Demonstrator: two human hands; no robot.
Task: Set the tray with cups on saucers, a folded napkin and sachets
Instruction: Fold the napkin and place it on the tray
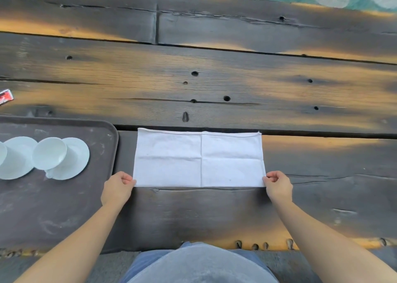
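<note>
A red and white sachet (5, 97) lies on the table (214, 78) at the far left edge, at 11 o'clock from the tray (64, 207). In the tray's 10 o'clock corner two white saucers sit side by side. The left saucer (17, 164) carries a cup (2, 153) cut off by the frame edge. The right saucer (77, 160) carries a second cup (49, 153).

Just beside the tray, at its 3 o'clock, the white napkin (199, 158) lies flat on the table as a wide rectangle, with crease lines crossing at its middle. The left hand (117, 188) pinches the napkin's 7 o'clock corner between thumb and curled fingers. The right hand (279, 186) pinches the 5 o'clock corner the same way.
</note>
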